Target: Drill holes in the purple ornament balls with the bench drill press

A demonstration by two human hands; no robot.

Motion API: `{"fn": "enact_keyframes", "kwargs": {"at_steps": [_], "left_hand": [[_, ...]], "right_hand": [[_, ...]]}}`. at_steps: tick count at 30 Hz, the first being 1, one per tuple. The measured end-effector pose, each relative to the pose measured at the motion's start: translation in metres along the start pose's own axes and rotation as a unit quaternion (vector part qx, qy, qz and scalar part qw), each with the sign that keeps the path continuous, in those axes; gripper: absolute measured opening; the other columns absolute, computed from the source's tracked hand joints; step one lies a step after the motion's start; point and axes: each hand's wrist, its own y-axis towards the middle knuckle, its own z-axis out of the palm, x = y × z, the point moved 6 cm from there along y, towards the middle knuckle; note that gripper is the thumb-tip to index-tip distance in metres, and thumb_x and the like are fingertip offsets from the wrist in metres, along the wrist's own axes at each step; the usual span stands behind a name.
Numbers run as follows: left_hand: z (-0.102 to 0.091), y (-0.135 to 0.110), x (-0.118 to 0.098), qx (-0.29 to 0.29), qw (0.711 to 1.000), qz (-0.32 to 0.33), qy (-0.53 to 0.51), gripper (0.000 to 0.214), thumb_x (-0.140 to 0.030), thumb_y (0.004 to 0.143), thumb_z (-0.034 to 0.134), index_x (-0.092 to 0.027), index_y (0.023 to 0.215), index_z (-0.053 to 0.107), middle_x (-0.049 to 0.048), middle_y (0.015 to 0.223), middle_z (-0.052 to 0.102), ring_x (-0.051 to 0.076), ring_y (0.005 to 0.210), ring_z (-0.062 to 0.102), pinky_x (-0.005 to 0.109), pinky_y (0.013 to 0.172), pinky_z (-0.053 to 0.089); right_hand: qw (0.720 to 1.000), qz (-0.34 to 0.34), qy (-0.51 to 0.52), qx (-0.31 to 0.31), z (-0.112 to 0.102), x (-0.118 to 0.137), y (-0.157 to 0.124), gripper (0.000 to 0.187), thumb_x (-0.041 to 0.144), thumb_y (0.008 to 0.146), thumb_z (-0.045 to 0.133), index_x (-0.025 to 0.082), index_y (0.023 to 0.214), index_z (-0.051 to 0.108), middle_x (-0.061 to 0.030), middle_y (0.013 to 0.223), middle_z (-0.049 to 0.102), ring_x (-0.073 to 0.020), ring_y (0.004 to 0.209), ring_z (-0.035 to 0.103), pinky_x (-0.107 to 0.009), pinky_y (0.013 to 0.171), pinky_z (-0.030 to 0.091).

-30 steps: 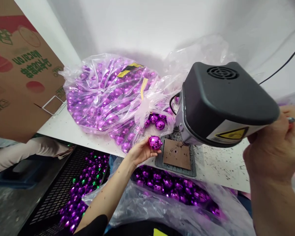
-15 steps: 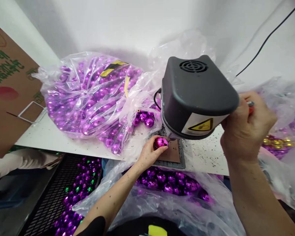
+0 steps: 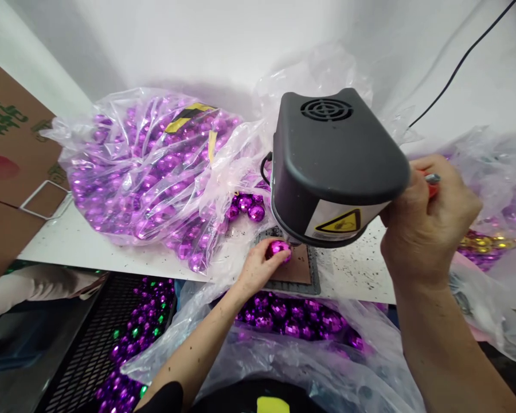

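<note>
My left hand (image 3: 258,266) is closed round a shiny magenta mirrored ball (image 3: 278,249), holding it over a brown board (image 3: 298,271) beneath the front of a black machine (image 3: 333,155). The machine's housing hides whatever part meets the ball. On the right side of the machine, my right hand (image 3: 432,221) wraps round a handle (image 3: 432,182), of which only a bit of red and a metal end show between the fingers. Several loose purple mirrored balls (image 3: 245,205) lie just behind my left hand.
A clear bag of purple balls (image 3: 146,172) fills the left of the white table (image 3: 124,255). Below the table edge sits an open bag of purple balls (image 3: 284,315). A black crate (image 3: 83,344) holds purple and green balls. A cardboard box (image 3: 17,155) stands left; a person's arm (image 3: 30,287) shows below it.
The whole view has shifted slightly, so things appear a little further left. Both hands keep their holds, and the ball looks turned slightly, more covered by my left fingers.
</note>
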Motion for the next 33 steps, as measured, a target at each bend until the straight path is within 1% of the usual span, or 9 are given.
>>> {"fn": "enact_keyframes", "kwargs": {"at_steps": [4,8,13,16,19,22,25,30,33], "left_hand": [[-0.029,-0.006,0.016,-0.04,0.985,-0.058,-0.159,0.04,-0.052,0.084,0.071,-0.018,0.105,0.07,0.0026,0.093,0.07,0.017,0.083,0.061,0.025,0.07,0.048],[-0.052,-0.025,0.031,-0.031,0.959,-0.113,-0.257,0.047,-0.057,0.081,0.075,-0.015,0.102,0.071,0.0017,0.086,0.066,0.012,0.071,0.056,0.022,0.061,0.044],[-0.046,-0.033,0.036,0.006,0.934,-0.144,-0.327,0.052,-0.059,0.079,0.076,-0.013,0.105,0.07,0.0057,0.09,0.069,0.015,0.076,0.063,0.024,0.062,0.048],[-0.033,-0.025,0.032,0.007,0.952,-0.129,-0.277,0.054,-0.062,0.079,0.074,-0.015,0.105,0.069,0.0041,0.091,0.068,0.012,0.069,0.06,0.024,0.063,0.048],[-0.022,-0.016,0.025,-0.002,0.982,-0.088,-0.168,0.053,-0.061,0.086,0.065,-0.016,0.114,0.066,0.0041,0.096,0.069,0.012,0.066,0.057,0.026,0.063,0.048],[-0.016,-0.013,0.015,-0.02,0.998,-0.026,-0.053,0.042,-0.052,0.095,0.056,-0.018,0.119,0.064,0.0072,0.109,0.07,0.02,0.091,0.064,0.031,0.077,0.052],[-0.01,-0.014,0.002,-0.026,0.998,0.041,0.043,0.033,-0.042,0.099,0.051,-0.018,0.12,0.061,0.0094,0.115,0.069,0.024,0.108,0.063,0.039,0.097,0.049],[0.006,-0.018,-0.01,-0.022,0.981,0.11,0.161,0.034,-0.036,0.102,0.048,-0.017,0.13,0.054,0.0139,0.123,0.065,0.027,0.113,0.062,0.043,0.1,0.048],[0.015,-0.023,-0.012,-0.044,0.966,0.146,0.211,0.038,-0.033,0.101,0.051,-0.015,0.134,0.05,0.0172,0.13,0.061,0.029,0.121,0.058,0.045,0.105,0.046]], "right_hand": [[1.0,-0.005,-0.008,0.001,-0.001,0.003,0.0,0.05,0.061,0.091,0.055,0.013,0.078,0.057,0.0078,0.05,0.034,0.0003,0.044,0.031,-0.016,0.043,0.023],[1.0,0.002,-0.012,0.006,0.0,0.004,0.0,0.051,0.063,0.091,0.054,0.014,0.078,0.057,0.0079,0.05,0.036,0.0005,0.044,0.033,-0.016,0.045,0.026],[1.0,0.006,-0.003,-0.011,-0.001,0.001,0.0,0.054,0.066,0.089,0.055,0.013,0.077,0.058,0.0077,0.054,0.029,0.0004,0.047,0.028,-0.016,0.049,0.033],[1.0,0.006,-0.009,-0.005,0.0,0.0,0.001,0.053,0.066,0.089,0.055,0.014,0.078,0.058,0.0078,0.053,0.03,0.0001,0.046,0.029,-0.017,0.049,0.034],[1.0,0.008,-0.002,0.003,0.0,0.0,0.001,0.051,0.064,0.089,0.057,0.014,0.078,0.057,0.0075,0.053,0.033,0.0,0.047,0.03,-0.016,0.045,0.029],[1.0,0.016,0.014,0.008,0.001,-0.001,0.001,0.049,0.062,0.089,0.058,0.014,0.08,0.058,0.0075,0.054,0.033,0.0002,0.046,0.03,-0.016,0.042,0.024],[1.0,0.014,0.016,0.007,0.002,0.0,0.002,0.049,0.062,0.089,0.058,0.014,0.079,0.057,0.0075,0.054,0.034,0.0004,0.045,0.03,-0.015,0.042,0.024],[1.0,0.012,-0.001,0.013,0.002,0.002,0.003,0.049,0.062,0.09,0.055,0.015,0.077,0.056,0.0074,0.055,0.042,-0.0002,0.045,0.04,-0.016,0.046,0.035],[1.0,0.017,0.009,0.021,0.003,0.003,0.003,0.049,0.063,0.09,0.056,0.016,0.077,0.055,0.0071,0.055,0.044,-0.0011,0.044,0.04,-0.018,0.045,0.033]]}}
